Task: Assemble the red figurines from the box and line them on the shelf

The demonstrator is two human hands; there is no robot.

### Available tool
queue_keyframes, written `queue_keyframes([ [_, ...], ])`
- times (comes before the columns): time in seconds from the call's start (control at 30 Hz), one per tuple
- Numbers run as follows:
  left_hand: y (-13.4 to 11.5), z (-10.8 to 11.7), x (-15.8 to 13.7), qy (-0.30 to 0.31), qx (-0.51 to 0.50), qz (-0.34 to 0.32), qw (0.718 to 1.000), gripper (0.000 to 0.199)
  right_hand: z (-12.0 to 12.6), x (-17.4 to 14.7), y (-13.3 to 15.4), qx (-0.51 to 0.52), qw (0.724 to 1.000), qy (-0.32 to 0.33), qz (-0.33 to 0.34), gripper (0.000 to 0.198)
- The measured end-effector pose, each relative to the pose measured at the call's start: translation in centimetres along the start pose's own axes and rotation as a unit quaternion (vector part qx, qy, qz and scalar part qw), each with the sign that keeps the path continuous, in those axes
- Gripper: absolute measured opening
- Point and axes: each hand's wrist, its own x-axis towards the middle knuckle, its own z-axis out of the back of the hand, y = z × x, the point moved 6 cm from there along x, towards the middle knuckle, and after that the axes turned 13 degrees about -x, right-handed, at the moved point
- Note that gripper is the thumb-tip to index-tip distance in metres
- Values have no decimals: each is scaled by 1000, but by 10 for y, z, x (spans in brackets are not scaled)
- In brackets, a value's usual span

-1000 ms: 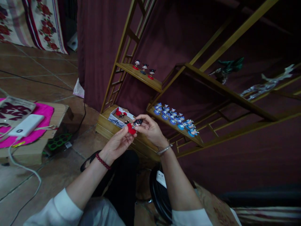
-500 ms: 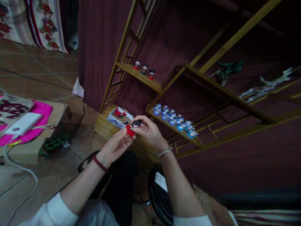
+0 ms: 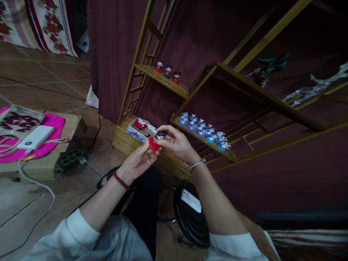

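Observation:
Between both hands is a small figurine (image 3: 159,137) with black hair and a round red base. My left hand (image 3: 140,160) pinches the red base between thumb and fingers. My right hand (image 3: 176,143) grips the figurine's head and upper part from the other side. Just behind it stands an open cardboard box (image 3: 136,135) with a few dark and red figurine pieces inside, resting on the low wooden shelf (image 3: 126,145). Three similar figurines (image 3: 168,71) stand in a row on the upper shelf.
Several blue-and-white figurines (image 3: 202,128) crowd the middle shelf at right. A green sculpture (image 3: 272,67) and a clear one (image 3: 318,85) sit further right. On a black stool (image 3: 187,221) lies a white phone-like object (image 3: 191,200). A white power bank (image 3: 36,137) with a cable rests at left.
The view has shifted slightly, so the shelves and the left table appear displaced. Both hands keep hold of the figurine, which looks a little more upright.

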Motion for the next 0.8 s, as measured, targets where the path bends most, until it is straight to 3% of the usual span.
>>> queue_keyframes([
  [0.4, -1, -3, -2, 5, -5, -9, 1000, 23, 4, 0, -3, 35, 999, -12, -28, 37],
  [0.8, -1, -5, 4, 6, -3, -27, 1000, 20, 9, -1, -13, 62, 998, -14, -8, 37],
])
